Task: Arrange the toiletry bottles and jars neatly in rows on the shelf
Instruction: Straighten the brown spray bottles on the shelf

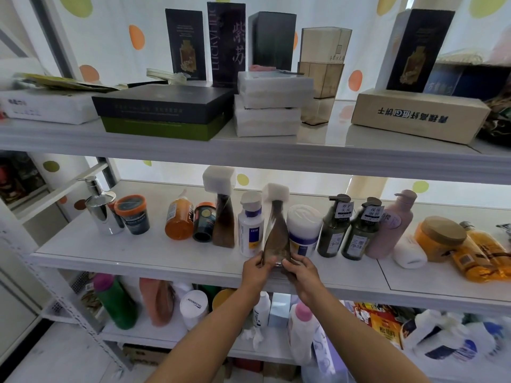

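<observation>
A brown cone-shaped bottle (276, 239) with a white foam cap stands near the front edge of the middle shelf (138, 252). My left hand (255, 270) and my right hand (300, 269) grip its base from either side. Behind it runs a row: a second brown cone bottle (224, 225), a white bottle (249, 228), a white jar (302, 230), two dark green pump bottles (331, 230) (359, 233) and a pink pump bottle (390, 225). Left of them stand an orange bottle (179, 219) and a dark jar (204, 222).
A chrome soap dispenser (101, 211) and an orange-lidded jar (132, 214) stand at the shelf's left. An orange jar (439, 239), amber bottles (481, 252) and a white roll (409, 252) crowd the right. Boxes fill the top shelf (249, 150); more bottles sit on the shelf below.
</observation>
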`<state>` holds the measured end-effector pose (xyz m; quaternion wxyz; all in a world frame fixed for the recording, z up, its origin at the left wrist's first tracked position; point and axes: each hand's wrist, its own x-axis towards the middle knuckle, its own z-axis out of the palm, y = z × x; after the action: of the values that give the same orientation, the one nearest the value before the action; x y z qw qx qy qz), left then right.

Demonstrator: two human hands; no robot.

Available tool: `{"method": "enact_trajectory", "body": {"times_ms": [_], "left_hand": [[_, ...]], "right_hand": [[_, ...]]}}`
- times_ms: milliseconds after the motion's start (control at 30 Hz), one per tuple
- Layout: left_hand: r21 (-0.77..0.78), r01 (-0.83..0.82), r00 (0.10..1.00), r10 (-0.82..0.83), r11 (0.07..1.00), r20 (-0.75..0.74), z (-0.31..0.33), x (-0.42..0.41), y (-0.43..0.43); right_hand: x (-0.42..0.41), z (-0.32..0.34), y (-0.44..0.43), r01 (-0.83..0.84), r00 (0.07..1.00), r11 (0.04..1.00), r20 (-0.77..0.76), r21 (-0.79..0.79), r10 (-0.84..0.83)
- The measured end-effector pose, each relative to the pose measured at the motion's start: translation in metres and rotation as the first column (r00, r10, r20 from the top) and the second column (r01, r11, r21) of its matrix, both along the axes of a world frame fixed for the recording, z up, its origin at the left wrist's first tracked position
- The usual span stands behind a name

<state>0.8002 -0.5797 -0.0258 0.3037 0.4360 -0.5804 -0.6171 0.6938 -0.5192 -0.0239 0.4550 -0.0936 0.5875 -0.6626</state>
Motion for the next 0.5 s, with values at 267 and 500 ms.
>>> {"method": "enact_trajectory", "body": {"times_ms": [267,500], "left_hand": [[0.189,0.084,0.996,-0.077,0.978,-0.04,0.003,0.005,-0.011],[0.256,0.191,0.978,-0.16,0.948,-0.137,0.009,0.008,-0.006]], "right_hand": [[-0.001,0.007,0.01,-0.046,0.998,0.999,0.035,-0.029,0.047],[-0.005,0.012,0.025,-0.086,0.992,0.992,0.085,-0.087,0.093]]}}
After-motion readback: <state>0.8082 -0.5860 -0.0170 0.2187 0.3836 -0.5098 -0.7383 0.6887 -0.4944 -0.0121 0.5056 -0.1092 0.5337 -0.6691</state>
